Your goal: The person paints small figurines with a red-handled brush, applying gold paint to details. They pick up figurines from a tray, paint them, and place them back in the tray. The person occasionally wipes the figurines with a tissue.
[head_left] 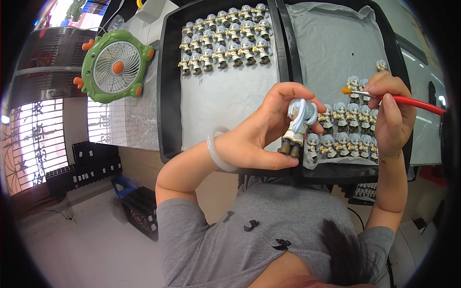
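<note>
Between the thumb and fingers of my left hand [259,127] is a small figurine [296,127] with pale blue hair, a white outfit and brown boots. It is held upright over the divider between two black trays. My right hand [394,108] grips a red-handled paintbrush [412,102] with a metal collar and orange-yellow bristles. The bristles point left and stay apart from the held figurine. Below the brush, similar figurines [342,115] lie in rows in the right tray [355,174], some hidden behind my right hand.
The left tray [169,96] has white paper and several rows of figurines [221,32] at its far end. A green animal-shaped fan [117,67] stands left of it. Black crates [139,209] sit on the floor at the lower left. More figurines [366,189] show below the right tray.
</note>
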Motion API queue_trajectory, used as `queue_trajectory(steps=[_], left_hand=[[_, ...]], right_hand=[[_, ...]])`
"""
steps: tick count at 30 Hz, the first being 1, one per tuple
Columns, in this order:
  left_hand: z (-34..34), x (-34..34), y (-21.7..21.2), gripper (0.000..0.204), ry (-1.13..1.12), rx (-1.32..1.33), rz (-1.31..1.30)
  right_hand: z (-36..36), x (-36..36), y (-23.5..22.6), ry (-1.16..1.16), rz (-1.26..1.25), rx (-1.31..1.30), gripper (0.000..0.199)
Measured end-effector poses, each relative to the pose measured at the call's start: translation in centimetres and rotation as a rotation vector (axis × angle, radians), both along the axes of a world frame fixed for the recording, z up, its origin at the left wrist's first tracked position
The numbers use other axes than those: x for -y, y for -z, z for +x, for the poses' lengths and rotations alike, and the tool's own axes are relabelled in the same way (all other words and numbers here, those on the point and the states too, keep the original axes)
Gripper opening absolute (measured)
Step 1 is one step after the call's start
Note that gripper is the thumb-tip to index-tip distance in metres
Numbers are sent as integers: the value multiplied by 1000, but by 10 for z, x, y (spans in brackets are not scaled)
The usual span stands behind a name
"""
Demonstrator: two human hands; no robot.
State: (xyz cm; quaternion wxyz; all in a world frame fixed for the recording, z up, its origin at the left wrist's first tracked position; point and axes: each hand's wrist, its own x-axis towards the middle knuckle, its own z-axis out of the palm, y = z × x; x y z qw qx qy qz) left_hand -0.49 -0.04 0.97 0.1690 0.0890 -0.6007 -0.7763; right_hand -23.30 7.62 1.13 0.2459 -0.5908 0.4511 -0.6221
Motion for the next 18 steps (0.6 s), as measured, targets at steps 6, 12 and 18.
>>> queue_trajectory(steps=[6, 12, 18], left_hand=[[-4, 0, 13, 77, -66, -83, -271], [-2, 1, 13, 71, -109, -13, -511], [-5, -1, 10, 67, -188, -37, -642]], right_hand=[[0, -1, -1, 5, 14, -9, 18], [0, -1, 1, 6, 23, -5, 18], [0, -1, 2, 3, 42, 3, 18]])
